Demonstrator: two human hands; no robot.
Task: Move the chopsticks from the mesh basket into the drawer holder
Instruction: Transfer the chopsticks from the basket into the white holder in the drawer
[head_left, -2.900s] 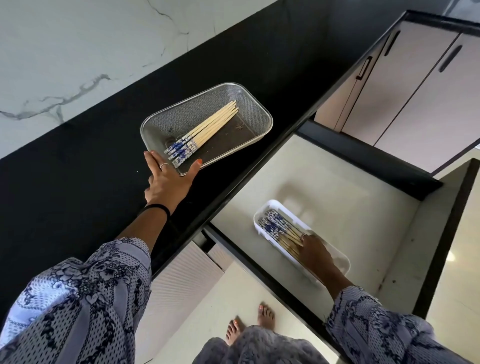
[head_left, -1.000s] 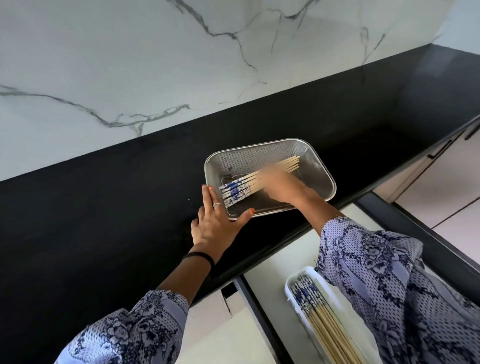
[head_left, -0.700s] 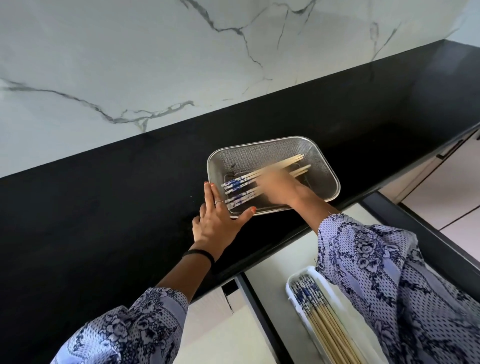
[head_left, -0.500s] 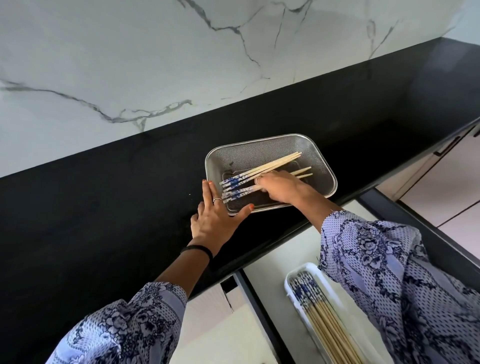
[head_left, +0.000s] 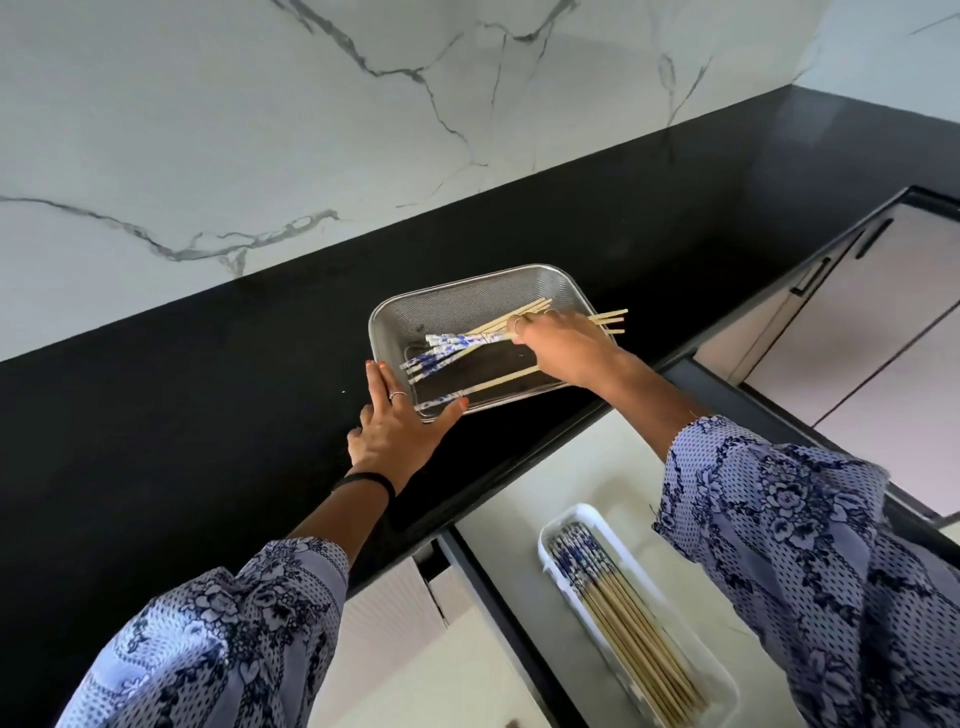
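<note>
A metal mesh basket (head_left: 470, 296) sits on the black counter near its front edge. Bamboo chopsticks with blue-and-white ends (head_left: 457, 343) are in it. My right hand (head_left: 563, 345) is shut on a small bunch of them, lifted above the basket, their plain tips sticking out past its right rim. Other chopsticks lie on the basket floor, one (head_left: 470, 389) apart near the front. My left hand (head_left: 402, 426) lies flat on the counter, fingers spread against the basket's front left corner. Below, a white holder (head_left: 566, 519) in the open drawer is filled with several chopsticks (head_left: 618, 603).
A white marble wall (head_left: 311, 130) rises behind the black counter (head_left: 182, 415). The open drawer (head_left: 524, 514) juts out under the counter's front edge at lower right. Pale cabinet doors with dark handles (head_left: 857, 332) stand to the right.
My right hand has closed on a bunch of chopsticks and lifted them up and to the right, their tips now past the basket's rim. My left hand has stayed at the basket's corner.
</note>
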